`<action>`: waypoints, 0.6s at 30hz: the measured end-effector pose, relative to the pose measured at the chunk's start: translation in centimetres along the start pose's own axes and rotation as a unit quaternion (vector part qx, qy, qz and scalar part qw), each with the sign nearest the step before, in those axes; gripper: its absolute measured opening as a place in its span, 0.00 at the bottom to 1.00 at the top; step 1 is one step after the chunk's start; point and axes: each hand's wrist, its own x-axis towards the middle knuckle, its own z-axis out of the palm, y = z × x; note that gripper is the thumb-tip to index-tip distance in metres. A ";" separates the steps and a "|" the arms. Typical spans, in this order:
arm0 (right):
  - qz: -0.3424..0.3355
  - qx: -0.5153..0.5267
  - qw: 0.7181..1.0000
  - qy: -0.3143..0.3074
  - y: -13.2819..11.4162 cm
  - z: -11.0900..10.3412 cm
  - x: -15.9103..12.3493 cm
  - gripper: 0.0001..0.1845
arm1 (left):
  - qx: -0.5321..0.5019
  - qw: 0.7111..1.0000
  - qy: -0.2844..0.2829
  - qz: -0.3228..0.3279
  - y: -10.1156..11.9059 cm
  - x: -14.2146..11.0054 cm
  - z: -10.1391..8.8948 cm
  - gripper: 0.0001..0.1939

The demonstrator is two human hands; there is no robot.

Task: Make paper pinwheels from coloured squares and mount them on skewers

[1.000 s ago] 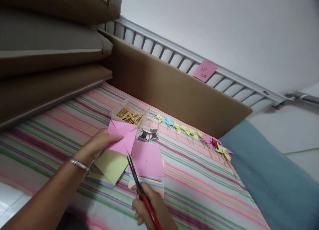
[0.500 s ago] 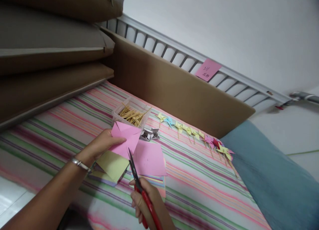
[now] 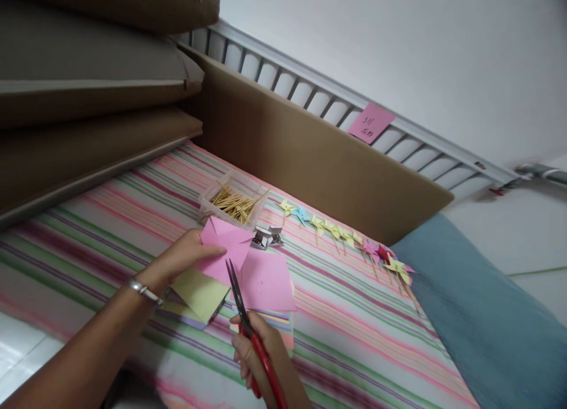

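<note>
My left hand [image 3: 190,252] pinches a square of pink paper [image 3: 225,241] by its left side, thumb on top. Slits show in the paper near its upper corners. Red-handled scissors [image 3: 237,291] are in my right hand [image 3: 259,350], their dark blades pointing up at the lower part of the pink paper. The blades look nearly closed and overlap the paper's lower edge in view; whether they touch it I cannot tell. Under and beside the held sheet lie a pink sheet [image 3: 268,282] and a yellow paper stack [image 3: 201,294].
A clear plastic box [image 3: 208,205] of thin wooden sticks stands behind the paper. Beside it are small open boxes [image 3: 268,236] with dark bits. Finished-looking paper pinwheels [image 3: 334,229] line the back of the striped cloth [image 3: 354,338]. A brown board [image 3: 310,143] stands behind; stacked padded slabs [image 3: 97,102] rise left.
The scissors' tips have shifted slightly up and left against the pink paper, and the blades look a little closer together. My left hand keeps its hold with a small move right.
</note>
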 end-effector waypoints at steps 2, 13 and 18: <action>-0.003 -0.005 1.000 0.004 0.0 0.0 0.0 0.24 | -0.005 1.000 -0.002 -0.003 0.1 -0.1 0.1 0.16; -0.007 -0.015 1.000 0.004 -0.3 -0.3 -0.6 0.20 | -0.015 1.000 0.013 0.001 -0.3 0.3 -0.3 0.17; -0.006 -0.017 1.000 0.011 -0.5 -0.3 -0.8 0.22 | -0.018 1.000 0.003 0.000 -0.3 0.2 -0.1 0.17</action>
